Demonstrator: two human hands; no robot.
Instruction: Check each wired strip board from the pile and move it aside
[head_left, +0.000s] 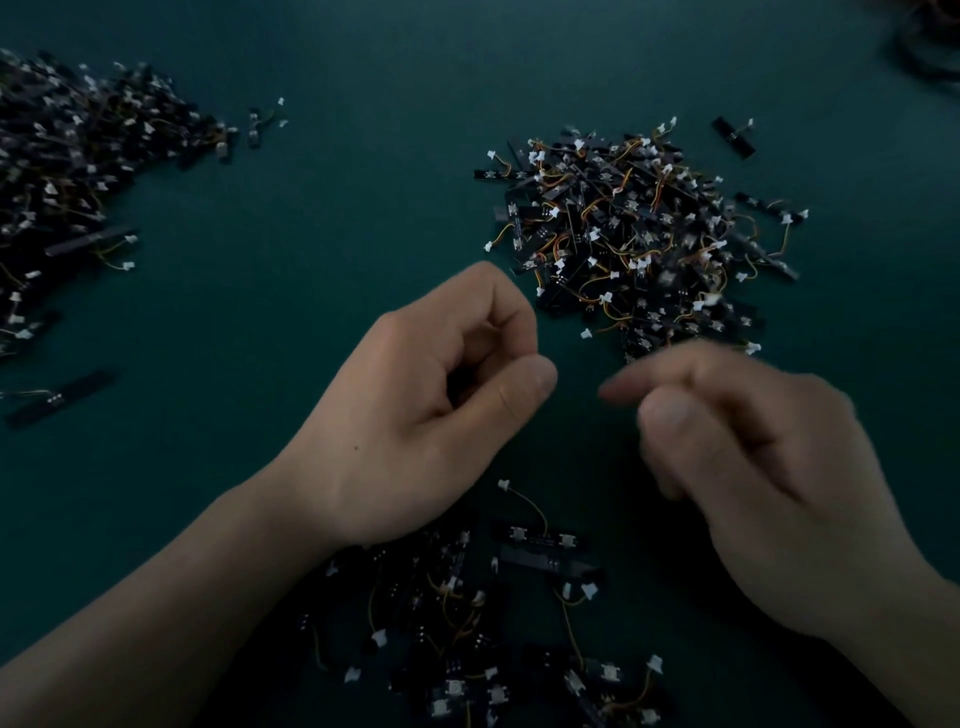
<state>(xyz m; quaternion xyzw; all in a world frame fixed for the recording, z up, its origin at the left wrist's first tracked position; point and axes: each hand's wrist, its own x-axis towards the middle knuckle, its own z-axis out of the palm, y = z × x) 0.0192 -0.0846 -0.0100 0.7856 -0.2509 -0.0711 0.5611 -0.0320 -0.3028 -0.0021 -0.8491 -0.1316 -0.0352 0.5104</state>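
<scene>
Two hands above the desk (363, 182), beside the pile (634, 234): left hand (415, 405) fingers (498, 312) curled in, empty; right hand (753, 457) blurred, fingers (675, 374) loose.

Main pile (639, 234) sits ahead, right of centre. Second heap (67, 166) far left. Scatter of boards (467, 639) lies closest in.

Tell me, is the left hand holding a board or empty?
Empty, it seems: the left hand curls its fingers toward the thumb, with no board or wire showing, though its shadowed hollow is unclear.
</scene>
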